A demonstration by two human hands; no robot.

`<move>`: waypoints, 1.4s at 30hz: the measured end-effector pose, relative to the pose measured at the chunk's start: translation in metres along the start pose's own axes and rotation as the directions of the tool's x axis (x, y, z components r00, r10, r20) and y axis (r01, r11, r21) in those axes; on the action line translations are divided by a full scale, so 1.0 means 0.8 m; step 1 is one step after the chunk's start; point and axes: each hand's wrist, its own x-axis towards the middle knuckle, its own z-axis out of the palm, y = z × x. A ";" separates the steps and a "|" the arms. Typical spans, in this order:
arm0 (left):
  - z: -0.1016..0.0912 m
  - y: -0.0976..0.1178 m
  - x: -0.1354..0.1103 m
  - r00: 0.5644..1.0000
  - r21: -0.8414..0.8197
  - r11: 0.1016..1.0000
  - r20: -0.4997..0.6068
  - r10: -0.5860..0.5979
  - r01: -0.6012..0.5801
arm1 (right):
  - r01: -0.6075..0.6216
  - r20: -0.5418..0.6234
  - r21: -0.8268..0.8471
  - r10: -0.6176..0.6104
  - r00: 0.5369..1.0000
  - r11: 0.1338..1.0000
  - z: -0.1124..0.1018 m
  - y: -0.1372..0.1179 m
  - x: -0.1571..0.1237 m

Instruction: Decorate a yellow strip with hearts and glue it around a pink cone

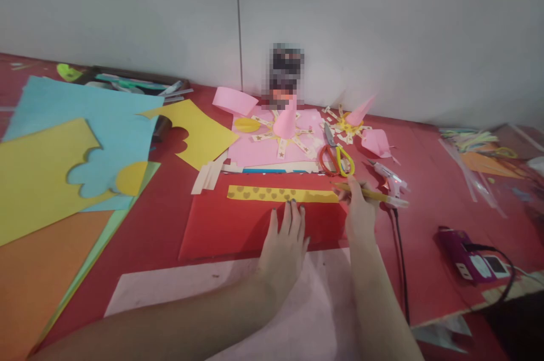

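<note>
My left hand lies flat with fingers spread on a red paper sheet, its fingertips just below a yellow strip with heart marks. My right hand pinches a yellow pencil near the strip's right end, and the pencil lies across toward the right. Red and yellow scissors lie just beyond the pencil. A glue gun rests to the right of them with its black cord running down the table.
Large blue, yellow and orange sheets cover the left side. Pink cones and star-strip pieces sit at the back by the wall. A purple device with a cable lies at the right. A pale pink sheet lies under my arms.
</note>
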 end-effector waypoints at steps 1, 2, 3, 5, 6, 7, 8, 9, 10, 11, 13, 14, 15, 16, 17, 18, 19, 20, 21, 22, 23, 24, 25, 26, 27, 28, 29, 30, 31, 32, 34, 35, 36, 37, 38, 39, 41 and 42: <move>0.000 0.000 0.000 1.000 -0.005 1.000 0.008 -0.005 0.005 | 0.003 0.008 -0.009 -0.003 1.000 1.000 0.001 0.000 -0.001; 0.000 0.000 0.000 1.000 -0.009 1.000 0.015 -0.009 0.009 | 0.008 0.014 -0.018 -0.008 1.000 1.000 0.002 0.000 -0.002; 0.000 0.000 0.000 1.000 -0.012 1.000 0.019 -0.012 0.012 | 0.014 0.019 -0.025 -0.014 1.000 1.000 0.003 0.001 -0.002; 0.001 0.000 0.000 1.000 -0.013 1.000 0.020 -0.016 0.016 | 0.024 0.020 -0.036 -0.023 1.000 0.999 0.003 0.002 -0.001; 0.001 0.000 -0.001 1.000 -0.013 1.000 0.017 -0.016 0.016 | 0.026 0.018 -0.039 -0.025 1.000 0.999 0.003 0.002 -0.001; 0.002 0.000 -0.001 1.000 -0.014 1.000 0.013 -0.016 0.016 | 0.025 0.020 -0.040 -0.025 0.999 0.999 0.003 0.003 0.000; 0.002 0.000 -0.001 1.000 -0.016 1.000 0.009 -0.015 0.015 | 0.023 0.025 -0.037 -0.022 0.999 0.999 0.003 0.004 0.000; 0.002 0.000 -0.001 1.000 -0.018 1.000 0.006 -0.013 0.013 | 0.018 0.032 -0.032 -0.017 0.999 0.999 0.003 0.004 0.000; 0.002 0.000 0.000 1.000 -0.021 1.000 0.007 -0.012 0.012 | 0.011 0.041 -0.027 -0.010 0.999 1.000 0.004 0.005 0.000; 0.002 0.000 0.000 1.000 -0.027 1.000 0.012 -0.012 0.013 | 0.003 0.054 -0.021 -0.002 0.999 1.000 0.005 0.006 -0.002; 0.002 0.000 0.001 1.000 -0.038 0.999 0.024 -0.019 0.020 | -0.005 0.097 -0.034 0.008 0.995 0.999 0.011 0.008 -0.007; 0.002 0.000 0.002 0.999 -0.042 0.999 0.027 -0.019 0.020 | -0.001 0.130 -0.055 0.008 0.992 0.998 0.014 0.009 -0.010; 0.001 0.000 0.002 0.999 -0.044 0.999 0.029 -0.017 0.018 | 0.012 0.173 -0.089 0.004 0.985 0.996 0.019 0.010 -0.014; 0.001 0.000 0.002 0.999 -0.044 0.999 0.030 -0.013 0.015 | 0.033 0.220 -0.128 -0.004 0.975 0.991 0.023 0.010 -0.018; 0.000 0.000 0.002 0.999 -0.042 0.999 0.031 -0.009 0.010 | 0.059 0.274 -0.165 -0.012 0.962 0.985 0.027 0.010 -0.021; -0.001 0.000 0.002 0.999 -0.039 0.999 0.033 -0.005 0.006 | 0.087 0.328 -0.195 -0.019 0.945 0.977 0.031 0.011 -0.024; -0.001 0.000 0.002 0.999 -0.035 0.999 0.036 -0.002 0.003 | 0.110 0.372 -0.217 -0.022 0.928 0.970 0.034 0.011 -0.025; -0.002 0.000 0.002 0.999 -0.029 1.000 0.039 -0.002 0.003 | 0.128 0.403 -0.229 -0.026 0.915 0.965 0.036 0.011 -0.026; -0.003 -0.001 0.002 0.999 -0.021 1.000 0.041 -0.001 0.002 | 0.140 0.417 -0.234 -0.031 0.909 0.962 0.037 0.012 -0.026; -0.003 -0.001 0.002 0.999 -0.012 1.000 0.043 0.001 -0.001 | 0.147 0.422 -0.237 -0.035 0.906 0.960 0.038 0.012 -0.026; -0.004 -0.001 0.002 0.999 -0.003 1.000 0.042 0.002 -0.002 | 0.152 0.424 -0.241 -0.037 0.905 0.959 0.037 0.013 -0.025; -0.004 -0.001 0.002 0.999 0.005 1.000 0.040 0.001 -0.001 | 0.156 0.425 -0.245 -0.038 0.904 0.957 0.037 0.014 -0.024; -0.004 -0.001 0.002 0.999 0.011 1.000 0.036 0.001 -0.001 | 0.159 0.430 -0.253 -0.036 0.902 0.954 0.036 0.014 -0.023; -0.004 -0.001 0.002 0.999 0.014 1.000 0.032 0.002 -0.002 | 0.162 0.436 -0.260 -0.034 0.899 0.952 0.036 0.015 -0.023; -0.004 -0.001 0.002 1.000 0.014 1.000 0.029 0.003 -0.004 | 0.163 0.440 -0.266 -0.031 0.897 0.950 0.036 0.015 -0.023; -0.004 -0.001 0.002 1.000 0.013 1.000 0.026 0.005 -0.005 | 0.164 0.441 -0.267 -0.031 0.897 0.950 0.035 0.016 -0.023; -0.004 -0.001 0.002 1.000 0.009 1.000 0.025 0.007 -0.007 | 0.164 0.439 -0.266 -0.032 0.898 0.950 0.035 0.016 -0.023; -0.004 -0.002 0.002 1.000 0.005 1.000 0.026 0.009 -0.009 | 0.166 0.436 -0.263 -0.037 0.899 0.950 0.036 0.016 -0.024; -0.004 -0.002 0.002 1.000 0.001 1.000 0.027 0.009 -0.009 | 0.170 0.434 -0.263 -0.041 0.900 0.950 0.036 0.016 -0.024; -0.004 -0.002 0.003 1.000 -0.001 1.000 0.028 0.008 -0.008 | 0.175 0.430 -0.264 -0.047 0.902 0.949 0.036 0.016 -0.024; -0.004 -0.002 0.003 1.000 -0.005 1.000 0.030 0.008 -0.008 | 0.188 0.420 -0.271 -0.060 0.906 0.944 0.035 0.017 -0.024; -0.004 -0.001 0.003 0.999 -0.007 1.000 0.031 0.009 -0.008 | 0.197 0.415 -0.279 -0.067 0.907 0.940 0.035 0.017 -0.024; -0.004 -0.001 0.003 0.999 -0.009 1.000 0.033 0.009 -0.009 | 0.204 0.412 -0.287 -0.072 0.909 0.936 0.034 0.017 -0.024; -0.004 -0.001 0.003 0.999 -0.012 1.000 0.035 0.009 -0.009 | 0.211 0.412 -0.294 -0.076 0.908 0.932 0.034 0.017 -0.023; -0.004 -0.001 0.002 0.999 -0.016 1.000 0.039 0.008 -0.007 | 0.217 0.413 -0.299 -0.079 0.907 0.929 0.034 0.017 -0.023; -0.004 -0.001 0.002 0.999 -0.021 1.000 0.043 0.005 -0.004 | 0.222 0.416 -0.305 -0.080 0.906 0.926 0.033 0.017 -0.024; -0.004 -0.001 0.002 0.999 -0.039 0.999 0.047 -0.002 0.003 | 0.231 0.417 -0.316 -0.084 0.905 0.920 0.033 0.017 -0.024; -0.003 -0.001 0.002 0.999 -0.051 0.999 0.047 -0.006 0.008 | 0.233 0.414 -0.322 -0.085 0.906 0.918 0.033 0.017 -0.024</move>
